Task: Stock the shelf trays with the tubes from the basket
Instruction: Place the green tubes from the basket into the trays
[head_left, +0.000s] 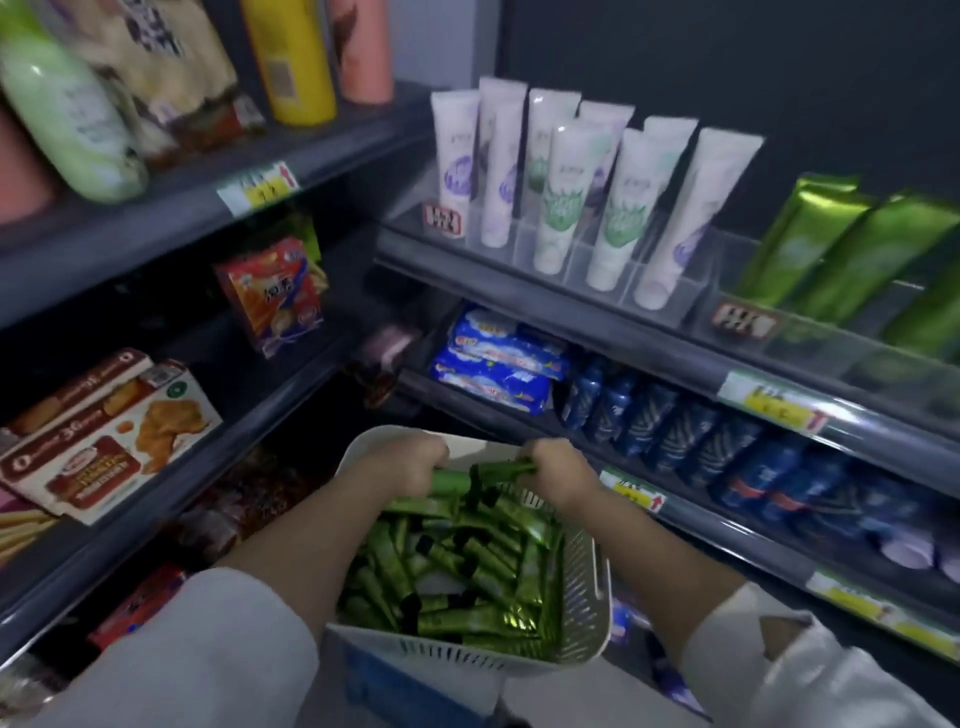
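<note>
Left hand (410, 467) and right hand (558, 470) each clench green tubes (467, 566) above the white basket (582, 587).

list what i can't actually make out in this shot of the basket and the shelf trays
All in the head view:
- How many green tubes each hand holds: the left hand and right hand close around them, fingers curled away from the camera.
- Free room in the clear tray with the shelved green tubes: cut off by the right edge.
- Print on the price tags: blurred.
- The white basket floor: buried under tubes.
</note>
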